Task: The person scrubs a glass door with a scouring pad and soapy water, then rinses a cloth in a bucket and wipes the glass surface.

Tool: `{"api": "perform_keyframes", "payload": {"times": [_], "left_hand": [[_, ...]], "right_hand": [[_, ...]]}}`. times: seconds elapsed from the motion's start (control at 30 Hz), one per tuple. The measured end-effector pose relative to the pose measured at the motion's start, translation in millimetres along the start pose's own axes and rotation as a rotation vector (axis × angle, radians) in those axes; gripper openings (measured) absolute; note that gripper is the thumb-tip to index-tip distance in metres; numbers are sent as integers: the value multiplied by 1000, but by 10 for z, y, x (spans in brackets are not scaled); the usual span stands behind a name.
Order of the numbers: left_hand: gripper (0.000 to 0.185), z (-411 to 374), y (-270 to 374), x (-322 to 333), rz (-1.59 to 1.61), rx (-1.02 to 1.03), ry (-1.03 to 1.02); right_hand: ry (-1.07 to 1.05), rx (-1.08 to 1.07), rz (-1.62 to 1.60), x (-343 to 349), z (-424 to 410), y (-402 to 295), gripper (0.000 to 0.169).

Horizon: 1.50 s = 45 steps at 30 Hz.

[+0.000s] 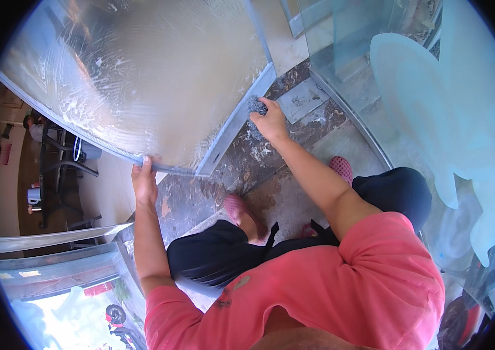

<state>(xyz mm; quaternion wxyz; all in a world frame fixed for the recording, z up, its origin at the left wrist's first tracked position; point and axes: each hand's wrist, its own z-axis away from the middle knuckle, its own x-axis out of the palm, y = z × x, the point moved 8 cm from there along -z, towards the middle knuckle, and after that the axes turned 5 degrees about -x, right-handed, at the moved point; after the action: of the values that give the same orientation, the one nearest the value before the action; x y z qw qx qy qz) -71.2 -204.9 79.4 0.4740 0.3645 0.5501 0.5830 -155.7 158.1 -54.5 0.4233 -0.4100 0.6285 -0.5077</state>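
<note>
A glass door (173,92) with soapy streaks on its pane fills the upper left of the view. My left hand (144,181) grips the door's edge (77,131), thumb on the near side. In my right hand (270,120) is a grey steel-wool scourer (255,106), held by the metal bottom rail (238,122) of the door. Whether the scourer touches the rail I cannot tell. White suds lie on the wet stone threshold (230,175) below.
A fixed glass panel (409,118) with a metal bottom channel (357,124) stands at right. A floor plate (302,99) lies by the threshold. Indoors at left are a table (53,153), a bucket (92,148) and a seated person (36,129). My feet wear pink clogs (236,208).
</note>
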Motion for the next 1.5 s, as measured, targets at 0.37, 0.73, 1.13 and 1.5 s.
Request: {"api": "perform_keyframes", "payload": {"times": [0.37,0.73,1.13,1.5], "left_hand": [[35,219,13,246,-271,31,-185],[43,61,-94,108,-300,1,-169],[43,63,-148,98,-175,-37,-227],[48,69,-117,-612,-171,-18,-31]], "right_hand": [[146,-840,-248,-225,-498,-2482,43],[-499,-430,148,1455,-381,-63,38],[-92,-720,-18,1335,-1031,-1246,33],[-138,-100,-58,618,-2014,18,74]]}}
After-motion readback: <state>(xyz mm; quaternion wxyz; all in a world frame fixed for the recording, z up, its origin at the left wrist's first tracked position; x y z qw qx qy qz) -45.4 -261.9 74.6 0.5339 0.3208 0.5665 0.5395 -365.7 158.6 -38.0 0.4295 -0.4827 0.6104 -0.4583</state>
